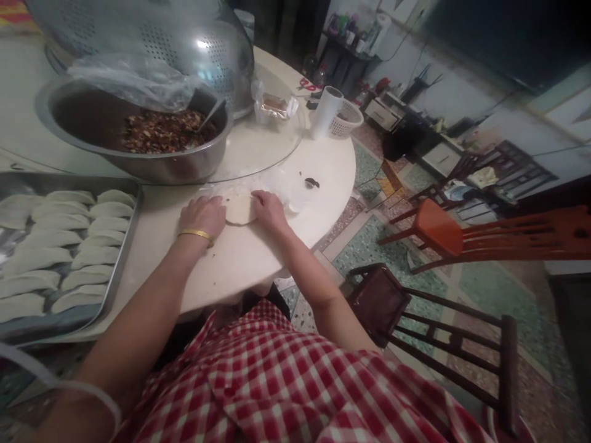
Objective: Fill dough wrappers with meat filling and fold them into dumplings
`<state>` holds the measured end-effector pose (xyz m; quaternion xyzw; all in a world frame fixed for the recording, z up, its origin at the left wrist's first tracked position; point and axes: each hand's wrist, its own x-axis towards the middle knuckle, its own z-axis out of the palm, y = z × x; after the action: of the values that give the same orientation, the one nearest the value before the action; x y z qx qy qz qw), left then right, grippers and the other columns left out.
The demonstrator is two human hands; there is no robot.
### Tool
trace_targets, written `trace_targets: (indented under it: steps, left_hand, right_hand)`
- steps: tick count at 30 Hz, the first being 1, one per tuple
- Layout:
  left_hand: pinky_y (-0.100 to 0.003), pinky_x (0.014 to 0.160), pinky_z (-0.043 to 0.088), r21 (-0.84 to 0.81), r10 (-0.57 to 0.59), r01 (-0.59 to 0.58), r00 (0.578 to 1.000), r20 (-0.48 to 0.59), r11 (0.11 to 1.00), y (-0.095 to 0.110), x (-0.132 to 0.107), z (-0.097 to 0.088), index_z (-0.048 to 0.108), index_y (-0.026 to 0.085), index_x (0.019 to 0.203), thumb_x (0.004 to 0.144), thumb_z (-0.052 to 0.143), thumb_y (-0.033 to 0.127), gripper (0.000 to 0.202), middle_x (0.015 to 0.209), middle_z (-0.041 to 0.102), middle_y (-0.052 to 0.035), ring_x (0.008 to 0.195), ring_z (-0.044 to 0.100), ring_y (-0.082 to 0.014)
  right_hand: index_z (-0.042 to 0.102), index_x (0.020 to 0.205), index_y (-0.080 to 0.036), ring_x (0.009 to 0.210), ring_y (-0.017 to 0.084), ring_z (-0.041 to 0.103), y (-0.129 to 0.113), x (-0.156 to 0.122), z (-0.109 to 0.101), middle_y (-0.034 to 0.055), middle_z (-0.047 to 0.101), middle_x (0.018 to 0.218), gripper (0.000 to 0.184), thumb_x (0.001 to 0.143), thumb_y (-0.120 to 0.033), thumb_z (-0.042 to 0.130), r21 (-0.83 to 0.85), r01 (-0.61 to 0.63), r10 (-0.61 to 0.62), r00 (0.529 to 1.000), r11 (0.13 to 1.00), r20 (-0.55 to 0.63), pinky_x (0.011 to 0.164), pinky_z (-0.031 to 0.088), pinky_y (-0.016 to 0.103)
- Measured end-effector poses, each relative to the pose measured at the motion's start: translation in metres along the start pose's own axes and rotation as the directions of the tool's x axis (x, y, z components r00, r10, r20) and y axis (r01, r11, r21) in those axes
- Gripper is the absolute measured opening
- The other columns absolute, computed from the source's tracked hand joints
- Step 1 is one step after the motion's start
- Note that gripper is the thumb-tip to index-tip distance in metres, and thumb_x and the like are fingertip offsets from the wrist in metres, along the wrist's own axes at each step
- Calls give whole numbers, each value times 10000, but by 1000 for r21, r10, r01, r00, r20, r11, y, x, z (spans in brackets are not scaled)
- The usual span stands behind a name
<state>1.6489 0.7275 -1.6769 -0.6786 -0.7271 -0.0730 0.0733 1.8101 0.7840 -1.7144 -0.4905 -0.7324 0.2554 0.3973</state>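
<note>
A round, pale dumpling wrapper lies flat near the table's front edge, between my two hands. My left hand, with a gold bangle at the wrist, has its fingers closed on the wrapper's left edge. On the opposite edge, my right hand pinches the wrapper with thumb and fingers. Behind them is a crumpled clear plastic sheet. A steel bowl of chopped brown filling with a spoon handle sits beyond my left hand. To the left, a metal tray carries several folded dumplings in rows.
A large steel colander stands behind the bowl on a glass turntable. Farther right are a foil-wrapped block, a plastic-film roll and a white basket. Wooden chairs stand on the floor at right.
</note>
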Motion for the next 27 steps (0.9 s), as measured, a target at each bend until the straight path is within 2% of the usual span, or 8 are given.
trace_targets:
  steps: [4,7,9,12,14,18,22,27]
  left_hand:
    - [-479,805,455,51,23,-23,1000,3,998,-6,-24,-4,690,178,1087,960,298,333,440,1071,715,-174,982,622,-342]
    - [-456,758,451,62,25,-26,1000,6,998,-22,-60,-5,677,228,1075,976,255,361,453,976,734,-113,891,620,-306]
    - [-462,746,449,61,3,-4,1000,20,998,-35,-87,-5,673,213,1115,970,233,383,493,932,733,-118,865,631,-318]
    - [-467,800,465,46,-36,34,999,30,998,-53,-120,-2,647,186,1214,963,196,418,566,995,728,-129,932,651,-337]
    - [-456,877,472,18,-19,19,1000,-16,1000,-59,-134,1,642,186,1238,970,190,435,582,1060,712,-128,1000,644,-324]
    - [-457,927,474,-15,77,-80,985,-151,997,-58,-138,8,670,168,1229,991,239,454,570,1036,673,-155,1011,605,-316]
    - [-453,930,471,0,119,-121,978,-170,993,-51,-122,15,678,130,1250,984,264,499,615,1020,637,-173,1011,582,-333]
    - [-468,943,456,-25,159,-166,972,-174,986,-46,-106,21,676,159,1267,977,275,512,608,1022,613,-167,1008,569,-341]
  right_hand:
    - [704,1175,-144,1210,247,641,-8,-11,-3,110,717,1277,323,977,-157,449,22,15,-16,998,1000,58,1087,459,400]
    - [724,1126,-193,1194,223,656,-17,-32,0,57,736,1247,287,969,-166,485,45,47,-53,989,998,140,1070,479,375]
    - [727,1107,-217,1188,208,659,-23,-51,5,33,740,1239,269,964,-168,504,66,83,-95,972,994,213,1067,484,365]
    - [714,1123,-216,1186,191,658,-32,-76,13,34,727,1261,271,967,-167,498,93,156,-177,938,983,298,1063,487,355]
    - [702,1140,-203,1173,186,657,-36,-86,16,47,722,1259,276,973,-166,485,90,217,-234,924,972,303,1047,495,348]
    - [696,1155,-176,1158,211,630,-37,-89,19,77,717,1210,278,960,-147,500,5,337,-327,909,942,259,1045,481,363]
    - [713,1137,-171,1091,232,613,-32,-86,25,84,710,1099,258,956,-171,528,-70,341,-311,909,937,276,1007,486,377]
    - [722,1111,-201,1043,228,602,-27,-88,35,73,694,1028,248,975,-215,515,-58,350,-326,912,935,250,984,489,377]
